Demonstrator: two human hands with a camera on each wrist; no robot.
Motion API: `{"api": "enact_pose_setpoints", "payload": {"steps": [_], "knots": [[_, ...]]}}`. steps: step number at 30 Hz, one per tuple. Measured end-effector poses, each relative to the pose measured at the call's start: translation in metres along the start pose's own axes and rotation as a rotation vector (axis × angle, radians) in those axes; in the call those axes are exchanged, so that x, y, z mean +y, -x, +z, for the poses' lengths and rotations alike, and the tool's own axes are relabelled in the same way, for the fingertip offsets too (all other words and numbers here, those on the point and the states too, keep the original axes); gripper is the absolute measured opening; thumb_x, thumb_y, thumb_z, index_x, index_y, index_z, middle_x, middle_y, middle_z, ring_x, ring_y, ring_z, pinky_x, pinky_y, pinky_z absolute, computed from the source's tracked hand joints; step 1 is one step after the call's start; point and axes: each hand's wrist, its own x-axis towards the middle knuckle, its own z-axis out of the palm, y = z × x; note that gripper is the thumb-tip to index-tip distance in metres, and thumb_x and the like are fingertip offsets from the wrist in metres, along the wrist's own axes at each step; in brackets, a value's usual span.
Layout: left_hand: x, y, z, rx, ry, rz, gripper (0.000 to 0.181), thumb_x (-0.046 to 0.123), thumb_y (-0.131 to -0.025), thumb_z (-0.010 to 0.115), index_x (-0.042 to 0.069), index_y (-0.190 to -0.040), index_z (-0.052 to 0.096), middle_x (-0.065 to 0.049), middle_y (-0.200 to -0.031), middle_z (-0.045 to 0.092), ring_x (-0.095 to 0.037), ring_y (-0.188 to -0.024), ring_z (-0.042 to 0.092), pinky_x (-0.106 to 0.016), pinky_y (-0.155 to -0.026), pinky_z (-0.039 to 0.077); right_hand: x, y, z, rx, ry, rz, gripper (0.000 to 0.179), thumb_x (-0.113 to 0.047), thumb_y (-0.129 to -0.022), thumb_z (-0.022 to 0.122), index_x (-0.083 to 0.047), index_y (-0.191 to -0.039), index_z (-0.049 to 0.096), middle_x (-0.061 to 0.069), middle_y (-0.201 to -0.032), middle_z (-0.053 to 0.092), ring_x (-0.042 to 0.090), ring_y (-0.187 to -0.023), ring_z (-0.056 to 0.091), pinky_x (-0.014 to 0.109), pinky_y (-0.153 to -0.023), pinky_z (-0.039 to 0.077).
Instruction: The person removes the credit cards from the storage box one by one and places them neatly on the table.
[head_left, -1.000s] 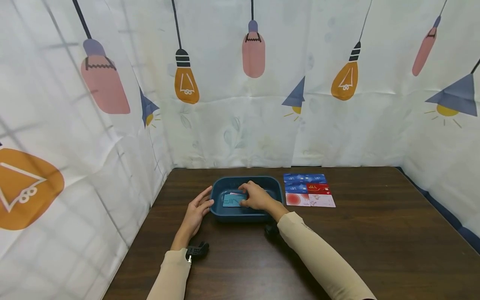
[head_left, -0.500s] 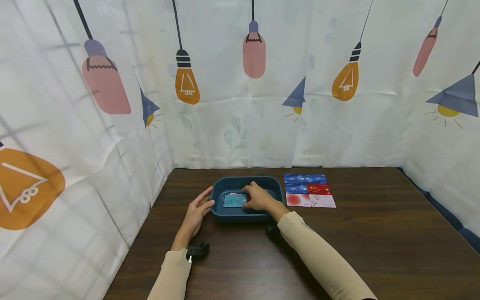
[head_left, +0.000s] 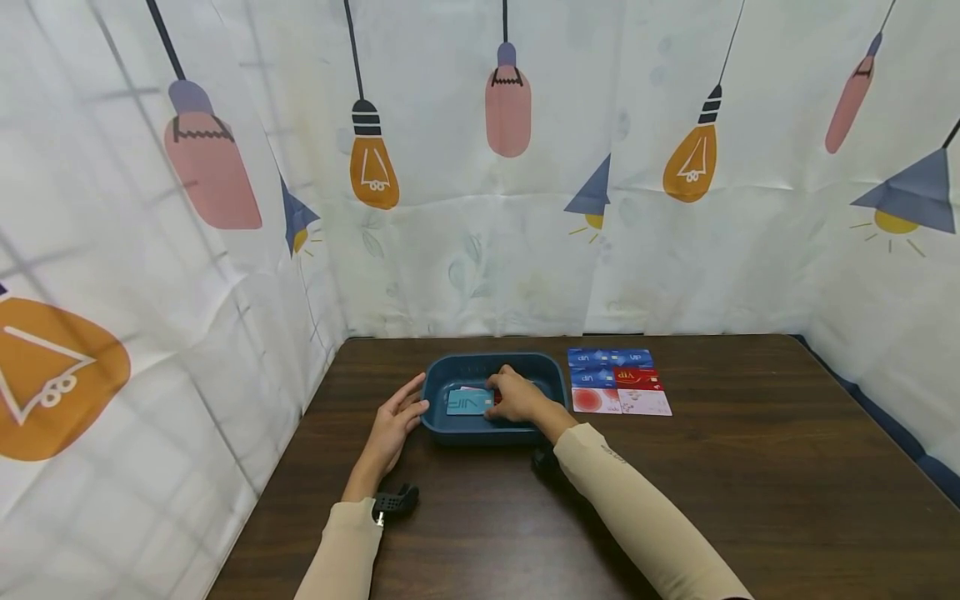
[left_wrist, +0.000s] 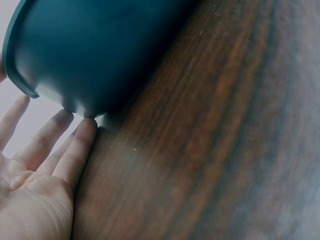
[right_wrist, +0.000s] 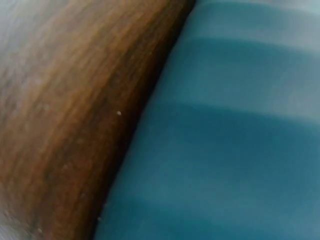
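A dark teal plastic bin [head_left: 446, 431] stands on the table, with a few cards lying in it. One is a light-blue card [head_left: 469, 402]; a pink edge shows behind it. My right hand [head_left: 519, 398] reaches into the bin with bent fingers, thumb at the near side and fingers at the far side of a mostly covered red card [head_left: 498, 397], which they appear to pinch. My left hand [head_left: 393, 427] touches the bin's left side with extended fingertips, seen also in the left wrist view. In the right wrist view, the bin wall [right_wrist: 225, 150] hides the fingers.
Right of the bin, several cards lie in neat rows of two: blue cards [head_left: 592, 357], a red card [head_left: 636, 378], and pale cards [head_left: 645, 402] at the front. The brown wooden table [head_left: 735, 450] ends at a patterned curtain [head_left: 465, 250] behind and on both sides.
My right hand has shifted slightly right inside the bin, uncovering more of the light-blue card and a bit of red. During the last half second it stays nearly still. My left hand keeps its place.
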Motion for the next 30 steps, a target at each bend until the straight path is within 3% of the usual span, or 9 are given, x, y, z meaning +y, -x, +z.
{"api": "enact_pose_setpoints", "payload": {"steps": [4,13,19,30], "knots": [[-0.0009,0.0001,-0.0001,0.004,-0.008,-0.001,0.057,0.02,-0.103,0.062,0.024,-0.157,0.043,-0.013,-0.161,0.041,-0.03,-0.148,0.041,-0.033,-0.106,0.049,-0.0005,-0.0001,0.0,0.0,0.008,-0.002,0.051,-0.028,-0.088,0.083,-0.006,-0.131,0.066,0.009,-0.117,0.055,0.018,-0.093,0.053,0.037,-0.088,0.05],[-0.0009,0.0009,-0.0006,-0.004,-0.001,0.0,0.058,0.022,-0.103,0.063,0.025,-0.157,0.043,-0.012,-0.162,0.04,-0.03,-0.149,0.039,-0.022,-0.099,0.05,-0.0014,0.0008,-0.0014,0.014,-0.004,-0.02,0.051,-0.026,-0.088,0.083,-0.006,-0.131,0.066,0.009,-0.115,0.054,0.018,-0.091,0.053,0.038,-0.085,0.051],[0.0004,0.0009,-0.0002,-0.004,0.004,0.009,0.058,0.021,-0.103,0.062,0.024,-0.157,0.043,-0.013,-0.161,0.041,-0.03,-0.148,0.04,-0.023,-0.099,0.05,0.0004,-0.0013,-0.0012,0.035,-0.012,-0.031,0.049,-0.027,-0.089,0.082,-0.01,-0.132,0.065,0.008,-0.113,0.054,0.016,-0.086,0.053,0.035,-0.078,0.048],[-0.0007,0.0008,-0.0006,-0.008,0.002,0.01,0.058,0.02,-0.103,0.061,0.023,-0.158,0.042,-0.012,-0.163,0.038,-0.031,-0.149,0.038,-0.022,-0.098,0.05,-0.0003,-0.0019,-0.0025,0.055,-0.023,-0.026,0.051,-0.026,-0.086,0.084,-0.012,-0.131,0.066,0.004,-0.107,0.06,0.015,-0.089,0.056,0.035,-0.079,0.05]]}}
